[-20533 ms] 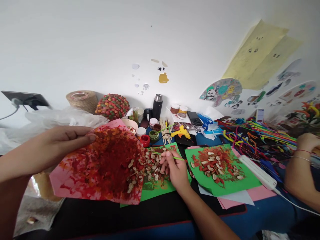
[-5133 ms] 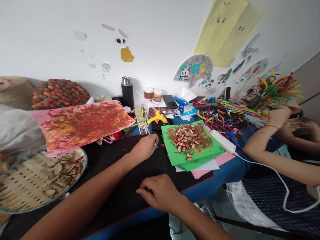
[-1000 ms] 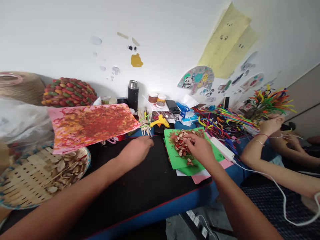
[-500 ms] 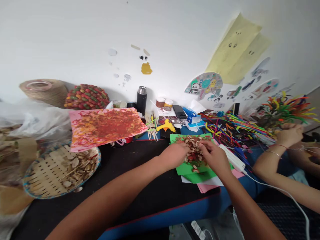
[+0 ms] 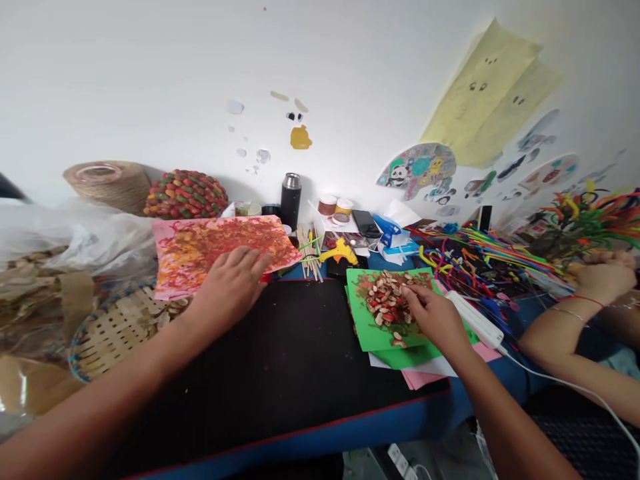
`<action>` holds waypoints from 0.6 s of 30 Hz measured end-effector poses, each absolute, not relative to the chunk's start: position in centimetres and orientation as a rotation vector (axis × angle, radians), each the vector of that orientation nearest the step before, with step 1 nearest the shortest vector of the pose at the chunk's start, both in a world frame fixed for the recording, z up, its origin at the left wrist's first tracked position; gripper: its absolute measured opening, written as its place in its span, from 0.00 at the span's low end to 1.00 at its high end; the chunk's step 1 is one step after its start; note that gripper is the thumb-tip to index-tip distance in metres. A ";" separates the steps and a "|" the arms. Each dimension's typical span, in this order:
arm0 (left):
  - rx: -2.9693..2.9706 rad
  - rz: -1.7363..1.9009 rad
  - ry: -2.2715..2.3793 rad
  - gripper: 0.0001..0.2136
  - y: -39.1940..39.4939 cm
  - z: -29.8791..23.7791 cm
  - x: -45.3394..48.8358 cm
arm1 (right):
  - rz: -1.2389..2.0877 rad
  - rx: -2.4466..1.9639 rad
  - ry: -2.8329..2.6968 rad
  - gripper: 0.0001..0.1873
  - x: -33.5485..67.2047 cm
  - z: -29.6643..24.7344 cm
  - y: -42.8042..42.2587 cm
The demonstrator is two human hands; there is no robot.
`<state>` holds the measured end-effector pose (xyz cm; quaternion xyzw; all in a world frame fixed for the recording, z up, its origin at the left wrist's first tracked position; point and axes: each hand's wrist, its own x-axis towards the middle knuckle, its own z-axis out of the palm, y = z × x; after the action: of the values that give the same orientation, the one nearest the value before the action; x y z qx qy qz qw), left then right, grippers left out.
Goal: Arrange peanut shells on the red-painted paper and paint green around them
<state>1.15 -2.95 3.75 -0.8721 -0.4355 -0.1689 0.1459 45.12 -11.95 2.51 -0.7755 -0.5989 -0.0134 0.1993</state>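
My left hand (image 5: 234,285) is stretched out with its fingers extended, over the lower edge of a pink sheet of paper (image 5: 173,250) daubed in red and orange paint. Whether it touches the sheet I cannot tell. My right hand (image 5: 434,316) is pinched at the right side of a heap of small curved shell pieces (image 5: 386,303), several reddened with paint. What lies between its fingertips is hidden. The heap lies on green paper (image 5: 369,339) with brown and red paint smears, on top of white and pink sheets.
A woven basket (image 5: 107,333) with shell pieces stands left, partly behind my left forearm. Behind are a twine roll (image 5: 107,187), a black flask (image 5: 291,201), a yellow glue gun (image 5: 340,251) and paint jars (image 5: 327,205). A white power strip (image 5: 475,320) and another person's arm (image 5: 560,333) are right.
My left hand has left the shell heap and moved left to the painted pink sheet, its fingers now extended. My right hand stays at the heap. The view has shifted slightly left.
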 end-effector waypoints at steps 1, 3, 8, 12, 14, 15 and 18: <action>-2.482 -0.420 -1.275 0.19 -3.0 3.7 0.3 | -0.036 -2.179 -1.674 0.25 45.1 2.5 -11.9; -2.446 -0.320 -1.293 0.17 -3.1 3.6 -0.9 | -0.037 -2.169 -1.667 0.24 45.1 2.4 -11.9; -2.405 -0.252 -1.336 0.14 -2.2 3.2 -2.0 | 0.012 -2.003 -1.667 0.21 43.9 2.2 -12.3; -2.415 -0.377 -1.438 0.14 -0.7 4.1 -2.5 | 0.133 -1.860 -1.727 0.20 41.1 2.5 -13.3; -2.366 -0.456 -1.492 0.15 -1.0 5.3 -2.6 | 0.215 -1.798 -1.774 0.20 39.4 2.6 -14.0; -2.333 -0.475 -1.501 0.16 -1.7 6.0 -2.6 | 0.234 -1.764 -1.799 0.19 38.6 2.7 -14.3; -2.280 -0.405 -1.451 0.15 -5.9 7.5 -1.8 | 0.264 -1.688 -1.817 0.18 37.0 2.7 -15.0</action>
<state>-1.84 -5.86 7.55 -0.8169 -0.5200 -0.1451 0.2031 36.95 -15.00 2.68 -0.6415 -0.6908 0.1004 0.3180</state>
